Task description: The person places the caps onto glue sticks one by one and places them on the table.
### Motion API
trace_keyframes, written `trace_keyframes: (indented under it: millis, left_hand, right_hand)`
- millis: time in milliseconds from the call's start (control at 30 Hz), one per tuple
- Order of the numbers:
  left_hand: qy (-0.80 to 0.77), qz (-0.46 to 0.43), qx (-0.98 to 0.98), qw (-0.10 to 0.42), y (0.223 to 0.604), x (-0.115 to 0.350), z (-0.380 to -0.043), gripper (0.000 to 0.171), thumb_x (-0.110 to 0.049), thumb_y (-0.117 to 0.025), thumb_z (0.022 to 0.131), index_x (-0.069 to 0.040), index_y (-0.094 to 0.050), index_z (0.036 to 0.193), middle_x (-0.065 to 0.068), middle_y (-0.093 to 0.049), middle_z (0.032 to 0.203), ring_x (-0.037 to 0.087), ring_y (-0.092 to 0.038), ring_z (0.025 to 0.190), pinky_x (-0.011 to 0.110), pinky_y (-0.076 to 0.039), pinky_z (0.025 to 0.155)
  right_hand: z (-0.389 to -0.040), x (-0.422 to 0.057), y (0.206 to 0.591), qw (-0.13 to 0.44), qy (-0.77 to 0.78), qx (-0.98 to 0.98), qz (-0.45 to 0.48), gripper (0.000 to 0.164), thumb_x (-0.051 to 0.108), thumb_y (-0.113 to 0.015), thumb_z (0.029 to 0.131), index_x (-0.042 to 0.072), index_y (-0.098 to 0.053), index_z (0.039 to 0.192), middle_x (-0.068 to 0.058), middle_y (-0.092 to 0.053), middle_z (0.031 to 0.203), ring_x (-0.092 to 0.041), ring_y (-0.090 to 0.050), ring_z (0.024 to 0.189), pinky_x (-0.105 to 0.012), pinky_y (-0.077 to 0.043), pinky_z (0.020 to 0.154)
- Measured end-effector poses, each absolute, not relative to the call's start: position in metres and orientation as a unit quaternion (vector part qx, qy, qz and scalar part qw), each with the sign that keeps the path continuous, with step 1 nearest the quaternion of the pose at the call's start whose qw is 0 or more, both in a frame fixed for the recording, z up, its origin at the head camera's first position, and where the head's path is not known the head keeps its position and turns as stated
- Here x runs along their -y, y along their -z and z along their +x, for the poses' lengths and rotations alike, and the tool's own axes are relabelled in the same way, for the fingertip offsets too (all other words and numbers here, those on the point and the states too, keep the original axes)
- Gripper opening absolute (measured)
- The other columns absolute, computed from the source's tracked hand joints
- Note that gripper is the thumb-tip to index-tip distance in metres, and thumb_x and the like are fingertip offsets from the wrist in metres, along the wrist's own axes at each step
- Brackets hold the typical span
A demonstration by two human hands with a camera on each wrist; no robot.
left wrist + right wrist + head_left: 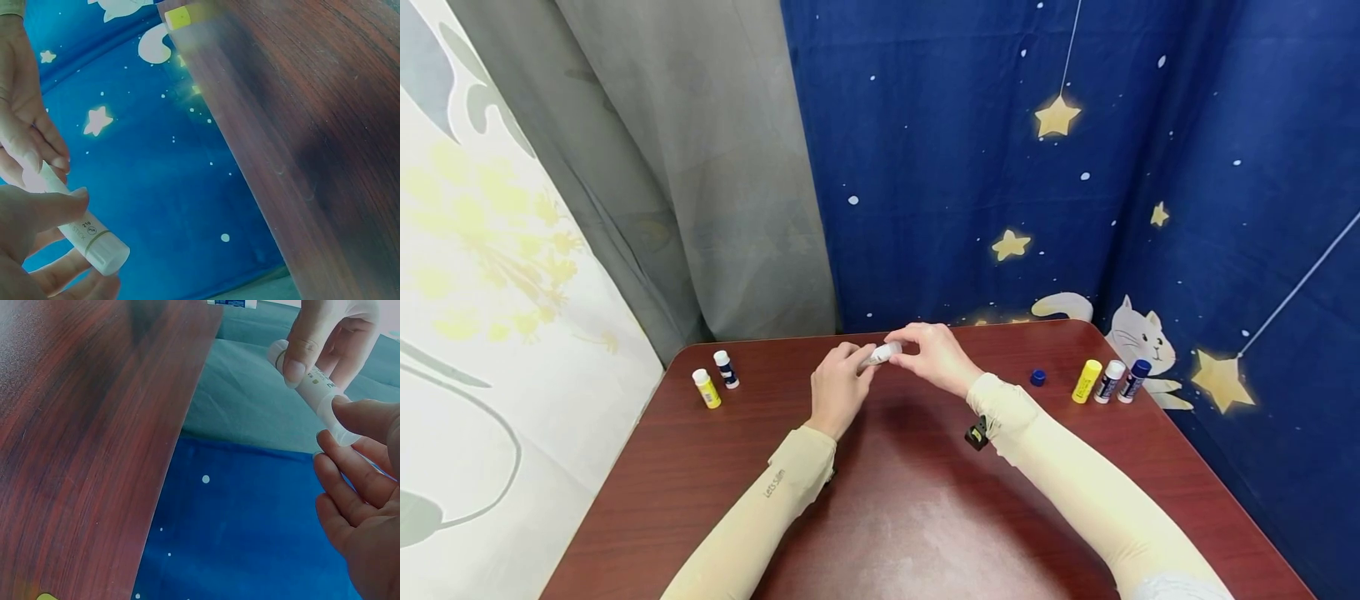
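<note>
A white glue stick (pixel 882 354) is held between both hands over the far part of the table, tilted in the wrist views. My left hand (pixel 837 387) grips its printed body, thumb (pixel 50 209) on one side and fingers behind. My right hand (pixel 936 357) pinches the opposite, plain white end between thumb (pixel 362 419) and fingers; the other fingers of that hand extend loosely below. In the left wrist view the glue stick's (pixel 94 240) near end sticks out past the left hand. A small dark blue cap (pixel 1037 377) lies on the table right of the right hand.
On the table's (pixel 880 517) left stand a yellow glue stick (pixel 707 388) and a dark blue one (pixel 726 370), both white-capped. At the right stand a yellow glue stick (pixel 1086 382), a white-capped dark one (pixel 1109 382) and a blue-capped one (pixel 1134 381). Curtains (pixel 940 167) hang behind.
</note>
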State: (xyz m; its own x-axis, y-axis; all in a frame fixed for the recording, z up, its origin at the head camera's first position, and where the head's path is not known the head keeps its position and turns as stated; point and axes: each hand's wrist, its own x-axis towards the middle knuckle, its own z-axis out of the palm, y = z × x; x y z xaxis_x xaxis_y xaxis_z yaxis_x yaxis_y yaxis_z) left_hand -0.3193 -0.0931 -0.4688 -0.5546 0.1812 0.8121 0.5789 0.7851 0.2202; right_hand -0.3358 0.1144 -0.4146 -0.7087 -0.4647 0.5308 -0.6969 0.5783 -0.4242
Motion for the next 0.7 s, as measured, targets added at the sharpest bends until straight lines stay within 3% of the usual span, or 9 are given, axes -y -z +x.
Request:
trace_keyframes:
  millis: [500,700]
  left_hand:
    - [0.225,-0.232,0.845,0.425,0.4671,0.0908,-0.3171,0.027,-0.016,-0.086,0.080,-0.018,-0.078,0.106,0.002,-0.065,0.088,0.022,-0.062,0.077,0.041,-0.052,0.054]
    - [0.205,-0.234,0.851,0.422,0.4667,0.0895,-0.3157,0.022,-0.016,-0.084,0.084,-0.018,-0.076,0.104,0.003,-0.063,0.087,0.023,-0.060,0.075,0.042,-0.051,0.052]
  right_hand:
    - [-0.3363,-0.1137,0.4164,0.183,-0.310,0.874,0.326,0.022,0.023,-0.082,0.087,0.020,-0.078,0.109,0.010,-0.072,0.097,-0.008,-0.063,0.088,-0.030,-0.051,0.077]
    - [-0.3368,-0.1128,0.4163,0.176,-0.315,0.875,0.322,0.022,0.023,-0.083,0.086,0.018,-0.078,0.106,0.009,-0.071,0.090,-0.015,-0.065,0.083,-0.031,-0.051,0.075]
